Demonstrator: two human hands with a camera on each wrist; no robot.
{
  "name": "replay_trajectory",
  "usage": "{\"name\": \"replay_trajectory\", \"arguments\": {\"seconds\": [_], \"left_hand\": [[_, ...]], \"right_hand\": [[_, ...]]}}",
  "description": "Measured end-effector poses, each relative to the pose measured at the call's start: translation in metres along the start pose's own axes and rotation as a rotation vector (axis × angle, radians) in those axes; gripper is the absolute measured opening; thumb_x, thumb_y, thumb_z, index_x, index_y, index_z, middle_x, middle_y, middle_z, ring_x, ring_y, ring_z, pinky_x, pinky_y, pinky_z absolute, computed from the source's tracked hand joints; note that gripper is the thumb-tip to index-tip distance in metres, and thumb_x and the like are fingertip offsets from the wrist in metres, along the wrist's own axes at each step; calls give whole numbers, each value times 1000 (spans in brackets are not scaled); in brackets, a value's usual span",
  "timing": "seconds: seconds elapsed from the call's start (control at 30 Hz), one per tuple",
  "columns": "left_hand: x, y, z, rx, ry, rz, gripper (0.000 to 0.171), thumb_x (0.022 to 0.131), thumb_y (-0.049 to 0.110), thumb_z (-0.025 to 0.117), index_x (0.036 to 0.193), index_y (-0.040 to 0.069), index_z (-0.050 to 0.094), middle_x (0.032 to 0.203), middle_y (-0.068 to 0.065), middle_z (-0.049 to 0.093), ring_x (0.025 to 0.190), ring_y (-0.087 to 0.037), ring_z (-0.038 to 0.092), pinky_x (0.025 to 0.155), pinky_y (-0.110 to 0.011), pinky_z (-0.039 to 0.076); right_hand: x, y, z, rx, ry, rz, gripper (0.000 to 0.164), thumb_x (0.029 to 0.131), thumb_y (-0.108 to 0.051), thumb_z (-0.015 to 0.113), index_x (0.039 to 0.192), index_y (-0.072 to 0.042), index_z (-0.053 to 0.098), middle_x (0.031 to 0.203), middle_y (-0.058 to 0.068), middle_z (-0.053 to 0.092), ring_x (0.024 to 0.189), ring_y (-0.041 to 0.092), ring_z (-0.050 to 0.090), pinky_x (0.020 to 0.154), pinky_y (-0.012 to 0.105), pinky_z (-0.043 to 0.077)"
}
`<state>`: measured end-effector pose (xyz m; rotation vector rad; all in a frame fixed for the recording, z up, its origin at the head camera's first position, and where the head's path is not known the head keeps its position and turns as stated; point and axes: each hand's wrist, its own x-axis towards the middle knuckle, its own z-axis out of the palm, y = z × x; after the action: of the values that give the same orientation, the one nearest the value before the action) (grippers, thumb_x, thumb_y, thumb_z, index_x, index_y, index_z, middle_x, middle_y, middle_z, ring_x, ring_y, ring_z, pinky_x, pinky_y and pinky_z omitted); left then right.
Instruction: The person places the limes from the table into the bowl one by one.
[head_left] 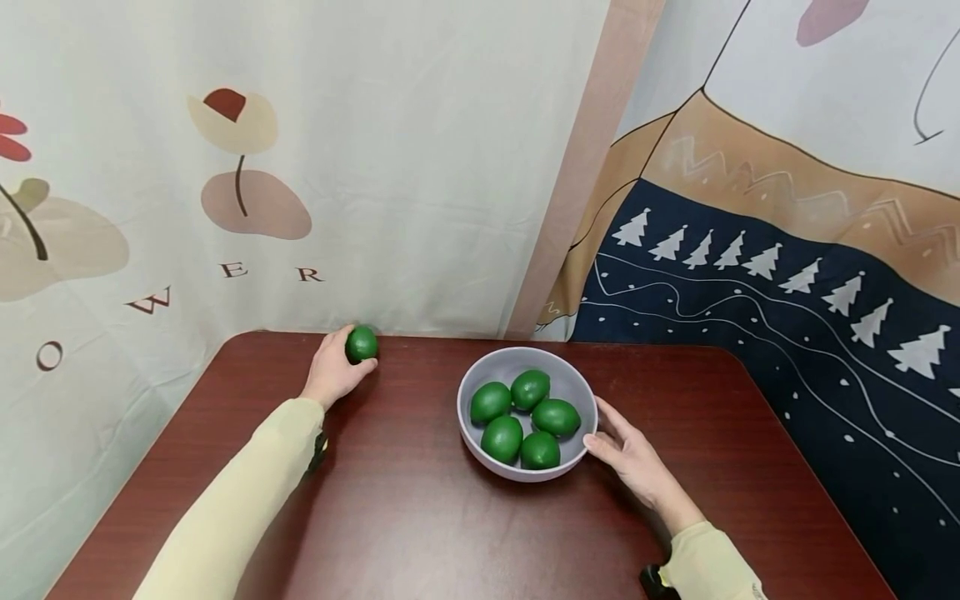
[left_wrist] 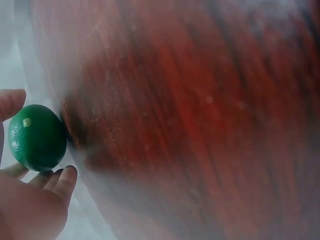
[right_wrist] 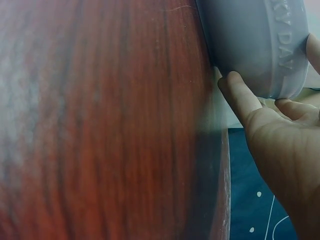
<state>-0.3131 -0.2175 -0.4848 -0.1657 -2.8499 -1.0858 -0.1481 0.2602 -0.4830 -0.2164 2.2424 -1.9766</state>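
At the table's far left edge, my left hand (head_left: 335,368) holds a green lime (head_left: 362,344), fingers on one side and thumb on the other. In the left wrist view the lime (left_wrist: 39,139) shows a pale stem spot, with fingertips beneath it and the thumb close above. A grey bowl (head_left: 468,437) stands upright right of the table's middle, with several limes (head_left: 502,439) inside. My right hand (head_left: 633,458) grips its right side, the thumb over the rim and the fingers outside. Raised letters show on the bowl's wall (right_wrist: 255,50) in the right wrist view.
The dark red-brown wooden table (head_left: 390,517) has rounded far corners. A pale printed curtain (head_left: 420,167) hangs right behind its far edge. To the right hangs a dark blue cloth (head_left: 795,350) with white trees, beside the table's right edge.
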Motion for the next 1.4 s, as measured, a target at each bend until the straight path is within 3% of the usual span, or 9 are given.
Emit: {"name": "replay_trajectory", "arguments": {"seconds": [0.53, 1.1, 1.4], "left_hand": [[-5, 6, -1, -17, 4, -15, 72, 94, 17, 76, 153, -1, 39, 148, -30, 42, 129, -51, 46, 105, -67, 42], [-9, 3, -3, -27, 15, 61, 68, 91, 11, 75, 151, 1, 44, 145, -29, 45, 127, -50, 48, 101, -66, 45], [-12, 12, -4, -42, 16, 94, 67, 90, 12, 76, 149, 2, 46, 144, -27, 47, 125, -47, 50, 100, -64, 47]], "right_hand": [[-1, 1, 1, -6, 8, -8, 73, 102, -4, 62, 162, 2, 21, 157, 35, 35, 117, 3, 63, 95, 17, 51], [0, 2, 0, -3, -4, -13, 73, 102, -4, 61, 162, 2, 21, 158, 35, 33, 118, 3, 63, 95, 17, 51], [0, 2, 0, 2, -7, -17, 73, 102, -4, 61, 162, 3, 20, 158, 35, 33, 117, 3, 62, 95, 17, 51]]}}
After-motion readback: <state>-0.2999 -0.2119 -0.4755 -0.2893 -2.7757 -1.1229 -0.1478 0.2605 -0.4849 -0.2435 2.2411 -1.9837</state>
